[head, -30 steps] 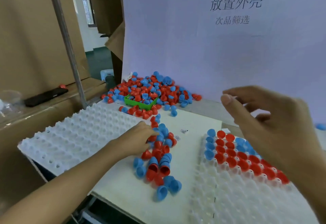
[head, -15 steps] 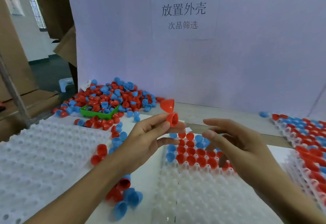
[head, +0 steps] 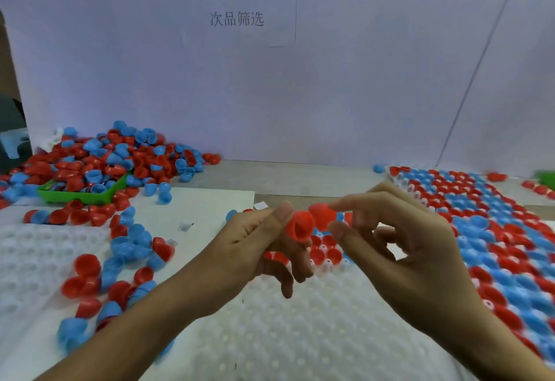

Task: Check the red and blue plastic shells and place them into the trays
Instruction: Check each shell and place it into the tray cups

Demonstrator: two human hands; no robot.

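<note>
My left hand (head: 255, 248) pinches a red shell (head: 300, 227) between thumb and fingers, its open mouth facing me. My right hand (head: 402, 248) pinches a second red shell (head: 321, 215) with thumb and forefinger, right beside the first one. Both shells hang above the white dimpled tray (head: 285, 329) in front of me, whose far rows hold red and blue shells (head: 327, 253). Loose red and blue shells (head: 120, 260) lie on the white sheet to the left.
A big heap of shells (head: 120, 155) covers a green bin (head: 87, 196) at the back left. An empty white tray (head: 33, 263) lies at the left. A filled tray (head: 492, 230) of red and blue shells sits at the right. A white board with printed signs stands behind.
The camera has swung right from the left pile. My left hand carried red shells up from the pile; my right hand came in and now pinches one of them.
</note>
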